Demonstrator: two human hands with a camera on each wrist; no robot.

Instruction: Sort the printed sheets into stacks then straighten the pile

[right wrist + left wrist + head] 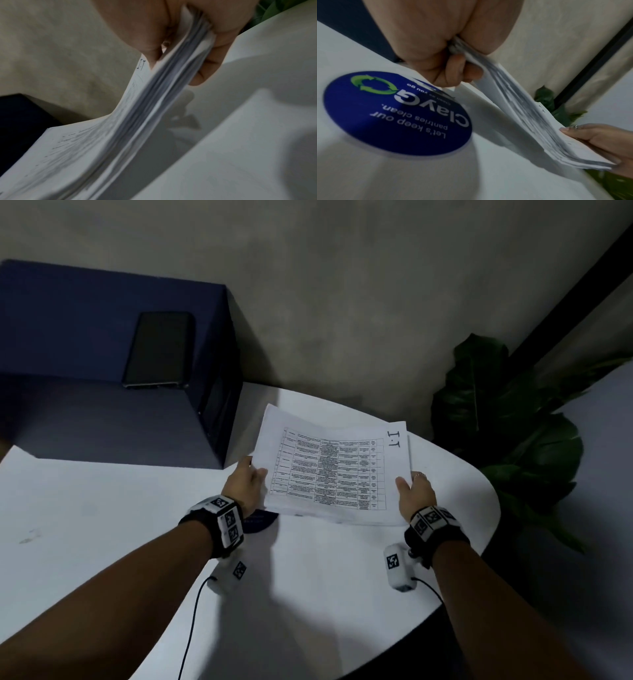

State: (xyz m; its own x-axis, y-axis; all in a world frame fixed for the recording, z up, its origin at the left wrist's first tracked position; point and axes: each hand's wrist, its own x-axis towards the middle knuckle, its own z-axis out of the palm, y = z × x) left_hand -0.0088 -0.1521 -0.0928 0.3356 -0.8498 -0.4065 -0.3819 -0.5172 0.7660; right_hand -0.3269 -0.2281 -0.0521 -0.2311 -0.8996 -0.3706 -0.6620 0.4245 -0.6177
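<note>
A thick pile of printed sheets (330, 470) hangs a little above the white table (102, 518), its top page showing a table of text and a handwritten "1.1". My left hand (250, 479) grips the pile's left edge, thumb on top and fingers curled beneath. My right hand (412, 489) grips the right edge the same way. In the left wrist view the pile (530, 119) sags between my left hand (453, 59) and my right hand (597, 143). The right wrist view shows the pile's uneven edges (137, 128) pinched in my right hand (197, 44).
A round blue sticker (393, 115) lies on the table under the pile's left side. A dark blue box (113, 364) with a black phone (159, 350) on it stands at the back left. A green plant (503, 419) sits beyond the table's right rim.
</note>
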